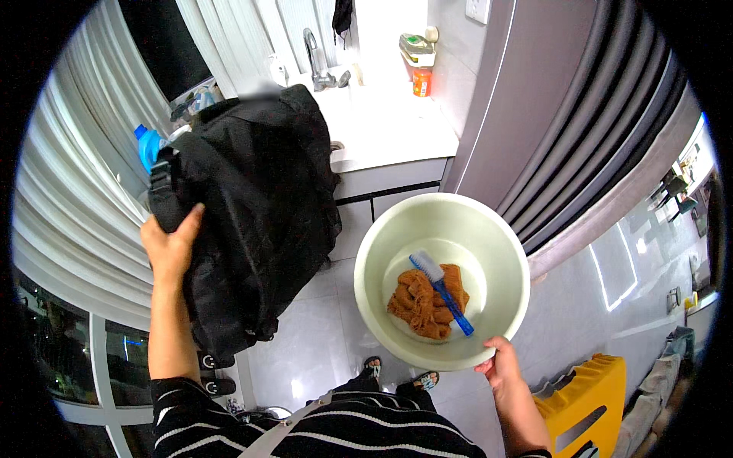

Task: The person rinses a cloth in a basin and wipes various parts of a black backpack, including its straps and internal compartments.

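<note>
On the left, my left hand (171, 243) grips a large black backpack (256, 206) by its edge near a strap buckle, the thumb lying over the fabric. The bag hangs upright and hides part of the sink counter. My right hand (502, 365) is closed on the near right rim of a pale green plastic basin (368, 305). Inside the basin lies a crumpled brown cloth (418, 305), and a blue scrub brush (450, 303) with pale bristles rests across it.
A white counter (397, 141) with a grey faucet (313, 65) stands ahead, an orange-red jar (421, 82) at its back right. Blue bottle (150, 145) sits behind the bag. Grey curtains (603, 130) hang right; a yellow chair (592, 404) is near right. Black slippers (217, 385) lie lower left.
</note>
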Available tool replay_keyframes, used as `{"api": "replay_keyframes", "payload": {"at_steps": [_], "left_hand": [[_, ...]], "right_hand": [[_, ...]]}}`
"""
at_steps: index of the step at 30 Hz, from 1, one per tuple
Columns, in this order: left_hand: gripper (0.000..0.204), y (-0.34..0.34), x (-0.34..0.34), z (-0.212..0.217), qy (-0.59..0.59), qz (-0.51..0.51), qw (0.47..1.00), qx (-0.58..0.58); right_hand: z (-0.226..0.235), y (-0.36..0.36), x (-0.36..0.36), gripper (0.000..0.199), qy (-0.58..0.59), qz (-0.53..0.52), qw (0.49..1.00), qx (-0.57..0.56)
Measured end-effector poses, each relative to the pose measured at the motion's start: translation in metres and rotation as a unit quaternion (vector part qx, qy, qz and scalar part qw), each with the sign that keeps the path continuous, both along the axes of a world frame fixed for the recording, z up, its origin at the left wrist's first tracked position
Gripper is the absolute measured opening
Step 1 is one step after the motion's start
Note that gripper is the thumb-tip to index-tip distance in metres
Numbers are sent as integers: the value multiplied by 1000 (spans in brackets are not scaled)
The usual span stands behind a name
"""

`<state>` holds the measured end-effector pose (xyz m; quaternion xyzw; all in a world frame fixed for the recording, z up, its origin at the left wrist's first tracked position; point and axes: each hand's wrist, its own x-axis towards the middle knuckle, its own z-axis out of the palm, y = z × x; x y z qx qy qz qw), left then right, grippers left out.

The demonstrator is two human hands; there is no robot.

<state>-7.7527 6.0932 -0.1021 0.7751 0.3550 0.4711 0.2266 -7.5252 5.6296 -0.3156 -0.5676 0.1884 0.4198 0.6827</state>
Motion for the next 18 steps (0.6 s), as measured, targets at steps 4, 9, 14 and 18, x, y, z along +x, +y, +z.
{"api": "replay_keyframes", "payload": {"at_steps": [4,9,14,18], "left_hand": [[20,6,-3,10,-55,-19,998,-29],[21,0,-12,2,-33,-9,999,-37],[22,0,-47,-7,-25,39,998,-47],[22,0,-73,22,-8,118,993,-9]], "right_hand": [[10,15,-4,29,24,-14,999,-36],[8,12,3,30,47,20,998,-25],[16,7,9,29,19,26,999,-30],[24,7,22,26,20,42,999,-15]]}}
